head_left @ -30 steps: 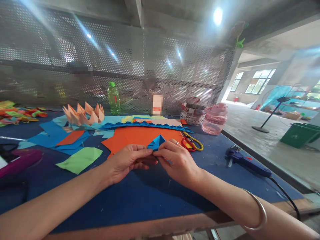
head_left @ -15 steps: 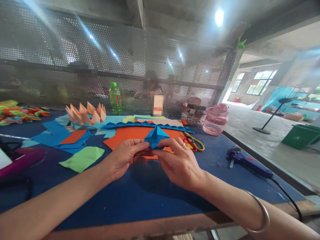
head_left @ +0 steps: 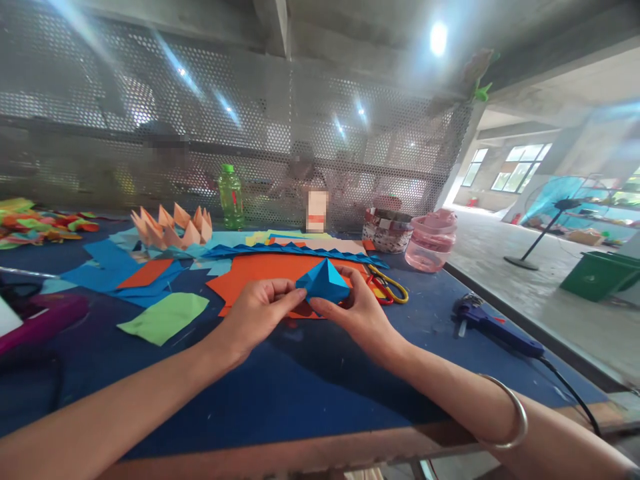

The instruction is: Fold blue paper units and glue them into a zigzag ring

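Note:
A folded blue paper piece (head_left: pixel 325 281) with a pointed top is held up between both hands, above the table's near half. My left hand (head_left: pixel 264 308) pinches its left corner between thumb and fingers. Around its right side closes my right hand (head_left: pixel 363 310), thumb at the front lower edge and fingers behind, partly hidden. Just beyond lie orange paper sheets (head_left: pixel 260 270) and a long blue zigzag-folded paper strip (head_left: pixel 300 250). A peach-coloured ring of folded paper points (head_left: pixel 173 227) stands farther left.
Yellow-and-red-handled scissors (head_left: pixel 395 287) lie right of the papers, and a blue glue gun (head_left: pixel 500 327) near the right edge. Behind are a pink water jug (head_left: pixel 431 241), a woven basket (head_left: pixel 387 230) and a green bottle (head_left: pixel 231 197). Green paper (head_left: pixel 165 317) and blue sheets (head_left: pixel 110 270) spread left.
The blue paper piece has shifted slightly right and turned, showing a broader face. My right hand has changed its grip, its thumb now along the front edge.

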`<state>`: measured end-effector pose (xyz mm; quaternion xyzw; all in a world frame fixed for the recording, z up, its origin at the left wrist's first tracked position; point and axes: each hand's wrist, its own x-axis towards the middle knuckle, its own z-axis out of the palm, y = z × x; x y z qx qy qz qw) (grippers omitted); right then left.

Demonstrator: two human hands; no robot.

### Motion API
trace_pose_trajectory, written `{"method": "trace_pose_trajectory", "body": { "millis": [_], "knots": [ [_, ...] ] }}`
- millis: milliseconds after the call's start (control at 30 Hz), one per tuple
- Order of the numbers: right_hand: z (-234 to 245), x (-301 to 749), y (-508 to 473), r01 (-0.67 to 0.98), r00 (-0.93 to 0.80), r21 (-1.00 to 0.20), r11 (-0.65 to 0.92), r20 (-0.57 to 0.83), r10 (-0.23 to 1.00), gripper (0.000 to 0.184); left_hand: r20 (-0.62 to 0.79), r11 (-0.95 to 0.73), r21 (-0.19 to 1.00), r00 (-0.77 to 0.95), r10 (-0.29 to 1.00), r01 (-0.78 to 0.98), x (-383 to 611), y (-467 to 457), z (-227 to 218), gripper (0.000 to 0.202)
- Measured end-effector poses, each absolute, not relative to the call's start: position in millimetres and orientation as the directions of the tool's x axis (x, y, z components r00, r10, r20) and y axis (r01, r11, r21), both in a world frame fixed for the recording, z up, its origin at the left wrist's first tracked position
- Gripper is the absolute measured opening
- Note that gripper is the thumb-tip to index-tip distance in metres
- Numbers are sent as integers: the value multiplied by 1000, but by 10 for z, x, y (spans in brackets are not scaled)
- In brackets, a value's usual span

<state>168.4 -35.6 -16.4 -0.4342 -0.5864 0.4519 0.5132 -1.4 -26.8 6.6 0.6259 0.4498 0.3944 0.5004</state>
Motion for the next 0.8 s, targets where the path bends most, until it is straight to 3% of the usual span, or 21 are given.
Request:
{"method": "trace_pose_trajectory", "body": {
  "millis": [233,800],
  "knots": [
    [-183,1701,-342,109,-61,-957,270,265,962,54,92,-166,965,331,939,203,-5,-272,29,23],
    [-149,1732,-349,110,-95,-952,287,277,956,53,-17,-3,999,365,931,52,-48,-261,61,22]
  ]
}}
